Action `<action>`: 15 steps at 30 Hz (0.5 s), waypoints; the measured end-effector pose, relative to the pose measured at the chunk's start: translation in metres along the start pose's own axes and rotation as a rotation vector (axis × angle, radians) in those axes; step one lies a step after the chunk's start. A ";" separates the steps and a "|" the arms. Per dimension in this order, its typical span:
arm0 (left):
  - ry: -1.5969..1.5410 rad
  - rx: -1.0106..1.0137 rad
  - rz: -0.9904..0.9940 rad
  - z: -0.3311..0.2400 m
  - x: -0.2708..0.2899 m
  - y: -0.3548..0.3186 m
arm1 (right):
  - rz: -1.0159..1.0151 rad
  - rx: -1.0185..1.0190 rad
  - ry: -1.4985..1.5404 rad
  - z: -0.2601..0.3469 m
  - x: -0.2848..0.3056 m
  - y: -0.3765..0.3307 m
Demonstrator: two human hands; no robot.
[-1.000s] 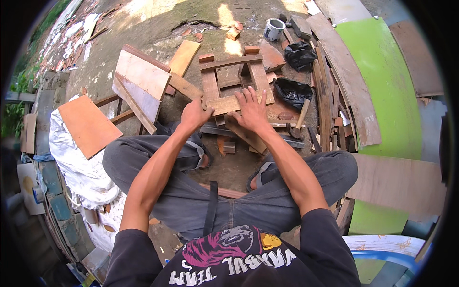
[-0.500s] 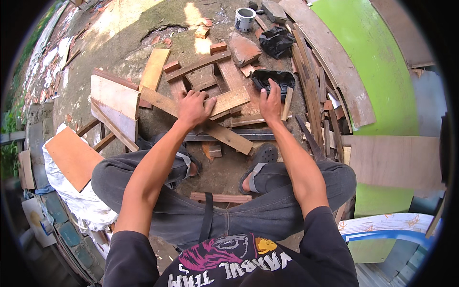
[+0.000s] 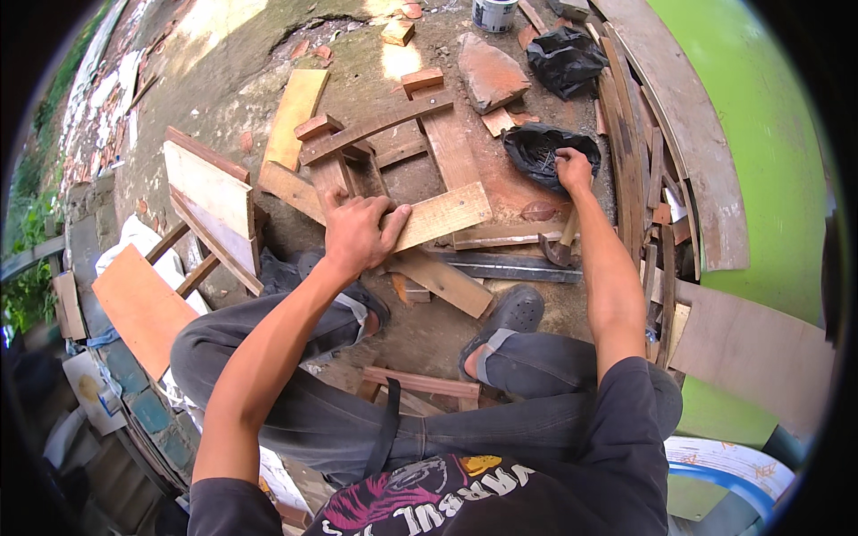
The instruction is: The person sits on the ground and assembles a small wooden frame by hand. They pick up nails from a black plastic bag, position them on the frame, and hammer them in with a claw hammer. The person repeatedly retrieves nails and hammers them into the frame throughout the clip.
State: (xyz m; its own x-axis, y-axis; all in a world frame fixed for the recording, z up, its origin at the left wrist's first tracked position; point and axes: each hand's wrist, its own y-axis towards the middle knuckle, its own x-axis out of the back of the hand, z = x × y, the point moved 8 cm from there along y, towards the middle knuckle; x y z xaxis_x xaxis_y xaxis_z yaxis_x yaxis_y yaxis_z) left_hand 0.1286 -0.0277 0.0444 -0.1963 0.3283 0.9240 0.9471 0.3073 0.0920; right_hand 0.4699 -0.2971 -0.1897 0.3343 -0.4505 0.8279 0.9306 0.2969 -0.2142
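Observation:
My left hand (image 3: pixel 362 230) is closed round the left end of a short light wooden board (image 3: pixel 447 216), thumb lying along its top. This board rests across a wooden frame (image 3: pixel 451 147) of nailed pieces, and a darker plank (image 3: pixel 442 281) slants beneath it. My right hand (image 3: pixel 575 170) is at the right side of an open black plastic bag (image 3: pixel 527 159) with thin grey nails (image 3: pixel 542 154) inside. Its fingers are curled together; whatever they pinch is too small to make out. Just below that hand lies a hammer (image 3: pixel 568 230) with a wooden handle.
To the left stand a white-faced wooden piece (image 3: pixel 207 183) and an orange-brown panel (image 3: pixel 143 308). A stone slab (image 3: pixel 492 73), another black bag (image 3: pixel 566 61) and a bucket (image 3: pixel 494 12) are farther off. Long strips of wood (image 3: pixel 626 134) line the right, beside a green sheet (image 3: pixel 760 116).
My right hand has moved from above the bag's near edge to its right side, and its fingers have curled. My left hand stays on the board. The view has shifted, showing the hammer more fully.

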 end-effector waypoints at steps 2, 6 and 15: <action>-0.012 -0.009 -0.003 -0.001 0.000 0.002 | 0.088 -0.036 -0.022 -0.013 -0.019 0.012; -0.005 0.045 0.023 0.007 -0.002 -0.002 | -0.011 -0.099 -0.236 0.005 -0.027 0.001; -0.017 0.046 0.022 0.006 -0.002 0.000 | 0.055 -0.006 -0.363 0.005 -0.034 0.000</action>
State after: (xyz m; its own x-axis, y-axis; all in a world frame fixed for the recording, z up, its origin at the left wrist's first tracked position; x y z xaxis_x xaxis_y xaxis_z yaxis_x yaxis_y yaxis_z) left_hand 0.1276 -0.0227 0.0401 -0.1800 0.3503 0.9192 0.9387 0.3405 0.0540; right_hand 0.4577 -0.2780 -0.2152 0.3106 -0.1055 0.9447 0.9138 0.3070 -0.2661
